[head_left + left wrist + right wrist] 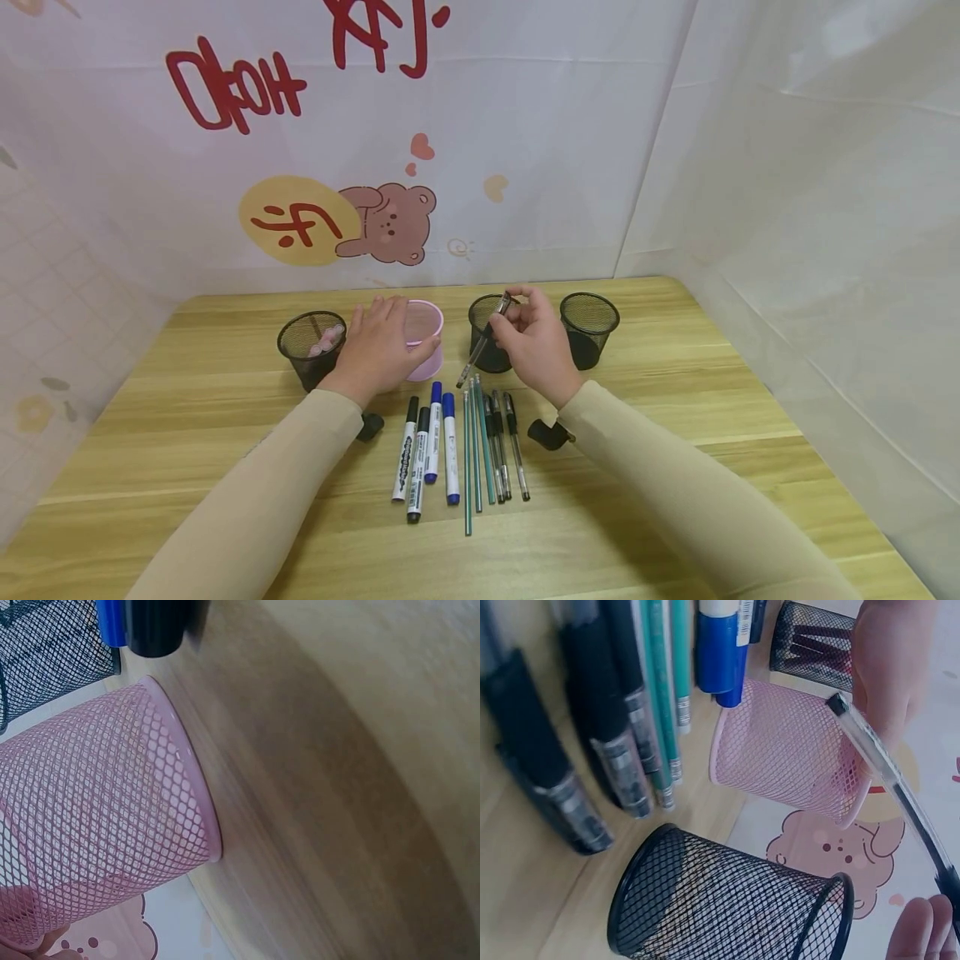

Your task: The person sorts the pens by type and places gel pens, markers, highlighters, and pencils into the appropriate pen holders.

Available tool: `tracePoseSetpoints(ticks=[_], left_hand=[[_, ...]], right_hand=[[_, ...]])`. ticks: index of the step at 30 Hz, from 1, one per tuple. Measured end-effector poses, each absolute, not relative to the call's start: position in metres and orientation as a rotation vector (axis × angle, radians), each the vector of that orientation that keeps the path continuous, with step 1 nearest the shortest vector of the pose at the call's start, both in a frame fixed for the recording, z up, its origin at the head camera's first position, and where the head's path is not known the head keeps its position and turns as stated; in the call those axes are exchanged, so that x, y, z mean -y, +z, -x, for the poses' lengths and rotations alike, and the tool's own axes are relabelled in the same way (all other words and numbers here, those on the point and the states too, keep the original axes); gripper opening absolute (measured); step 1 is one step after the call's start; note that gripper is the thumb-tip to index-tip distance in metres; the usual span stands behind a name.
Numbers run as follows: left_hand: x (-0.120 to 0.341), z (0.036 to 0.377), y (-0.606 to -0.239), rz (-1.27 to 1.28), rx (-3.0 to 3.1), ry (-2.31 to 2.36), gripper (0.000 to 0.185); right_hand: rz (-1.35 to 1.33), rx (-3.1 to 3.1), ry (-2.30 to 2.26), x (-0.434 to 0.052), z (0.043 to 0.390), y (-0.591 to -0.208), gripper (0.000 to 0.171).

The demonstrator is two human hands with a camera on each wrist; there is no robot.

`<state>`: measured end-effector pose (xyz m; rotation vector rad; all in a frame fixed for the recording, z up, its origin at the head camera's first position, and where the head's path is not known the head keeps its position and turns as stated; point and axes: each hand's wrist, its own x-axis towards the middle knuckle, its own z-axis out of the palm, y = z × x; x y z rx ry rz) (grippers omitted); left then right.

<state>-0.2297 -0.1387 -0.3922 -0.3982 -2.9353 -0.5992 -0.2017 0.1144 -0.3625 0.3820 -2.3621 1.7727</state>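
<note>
My left hand [378,346] grips the pink mesh pen holder [426,333] near its rim, with the thumb across the front. In the left wrist view, fingertips [52,941] show at the rim of the holder, which stands upright on the table. A clear gel pen with a black grip [480,348] is pinched between the thumb and fingers of my right hand [538,342]. The pen slants over the front of a black mesh pen holder [491,358], one end pointing down and left. In the right wrist view the gel pen [889,776] hangs outside that holder [735,900].
Whiteboard markers [433,442], green pencils [468,467] and black gel pens [516,450] lie in a row on the wooden table [645,500]. A black mesh holder [303,354] with pink-ended sticks stands at left, another black holder [590,325] at right. A printed cloth [562,150] hangs behind.
</note>
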Motion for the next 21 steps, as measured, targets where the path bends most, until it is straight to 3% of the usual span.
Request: tracePoseSetpoints(ticks=[21], left_hand=[[0.139, 0.23, -0.393, 0.407, 2.921, -0.592, 0.086]], right_hand=[[-0.299, 1.984, 1.84, -0.086, 0.218, -0.354, 0.039]])
